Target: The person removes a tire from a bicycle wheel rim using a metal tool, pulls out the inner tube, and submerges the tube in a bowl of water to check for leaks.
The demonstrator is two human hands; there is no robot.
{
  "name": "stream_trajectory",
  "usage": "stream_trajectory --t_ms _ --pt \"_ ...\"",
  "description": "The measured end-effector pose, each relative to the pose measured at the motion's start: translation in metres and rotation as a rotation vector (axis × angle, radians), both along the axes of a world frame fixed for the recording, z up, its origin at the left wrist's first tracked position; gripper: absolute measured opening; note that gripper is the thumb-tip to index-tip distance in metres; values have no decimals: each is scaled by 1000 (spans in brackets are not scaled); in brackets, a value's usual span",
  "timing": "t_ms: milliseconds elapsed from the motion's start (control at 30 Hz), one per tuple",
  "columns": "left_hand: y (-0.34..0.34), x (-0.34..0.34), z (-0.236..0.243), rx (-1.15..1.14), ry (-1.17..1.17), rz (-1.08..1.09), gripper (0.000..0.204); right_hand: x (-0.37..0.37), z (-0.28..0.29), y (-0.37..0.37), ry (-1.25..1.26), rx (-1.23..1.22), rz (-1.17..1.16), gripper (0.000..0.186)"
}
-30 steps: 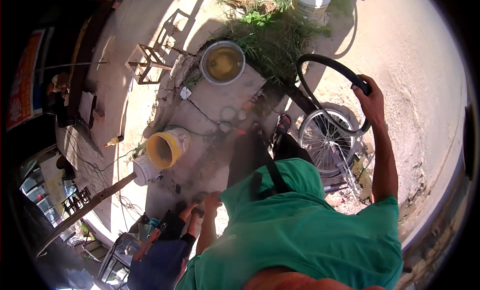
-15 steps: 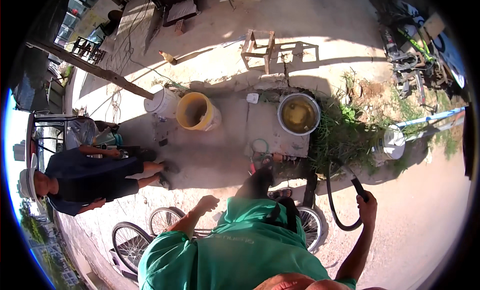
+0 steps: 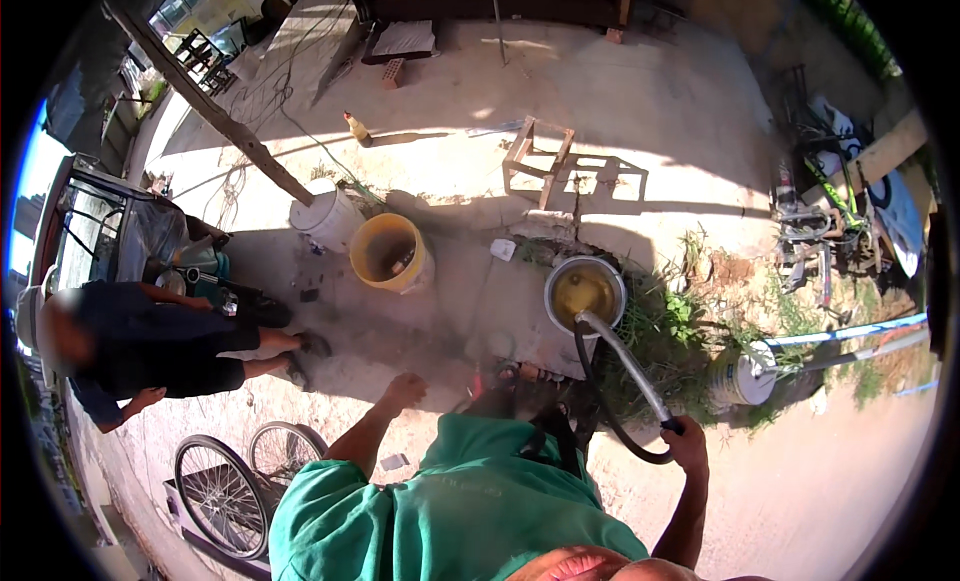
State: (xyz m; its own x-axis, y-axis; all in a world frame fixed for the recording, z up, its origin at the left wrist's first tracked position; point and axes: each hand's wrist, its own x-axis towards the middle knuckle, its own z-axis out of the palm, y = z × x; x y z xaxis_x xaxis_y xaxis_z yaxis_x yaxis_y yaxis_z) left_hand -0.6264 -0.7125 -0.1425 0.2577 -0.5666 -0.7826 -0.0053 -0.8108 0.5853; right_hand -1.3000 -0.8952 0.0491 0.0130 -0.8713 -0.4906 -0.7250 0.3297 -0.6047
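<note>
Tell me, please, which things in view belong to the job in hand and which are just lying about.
Apparently in use: looped black tube, held in right hand; round grey basin of yellowish liquid.
Seemingly just lying about: round yellow bucket; boxy brown open frame.

Strong sunlight makes the ground (image 3: 800, 471) very bright, and the wooden frame (image 3: 558, 169) throws a sharp shadow rightward; toward the dark rim, everything bends.
</note>
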Motion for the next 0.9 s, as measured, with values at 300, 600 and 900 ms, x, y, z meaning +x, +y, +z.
stream_trajectory --t_ms 300,600,900 --pt "85 -90 25 300 -39 74 24 -3 -11 -20 -21 -160 87 41" --pt "135 -172 19 363 9 45 30 -55 -16 -30 3 -198 52 39" --pt "123 -94 11 109 -100 81 34 -34 -25 -38 -174 -183 10 33"
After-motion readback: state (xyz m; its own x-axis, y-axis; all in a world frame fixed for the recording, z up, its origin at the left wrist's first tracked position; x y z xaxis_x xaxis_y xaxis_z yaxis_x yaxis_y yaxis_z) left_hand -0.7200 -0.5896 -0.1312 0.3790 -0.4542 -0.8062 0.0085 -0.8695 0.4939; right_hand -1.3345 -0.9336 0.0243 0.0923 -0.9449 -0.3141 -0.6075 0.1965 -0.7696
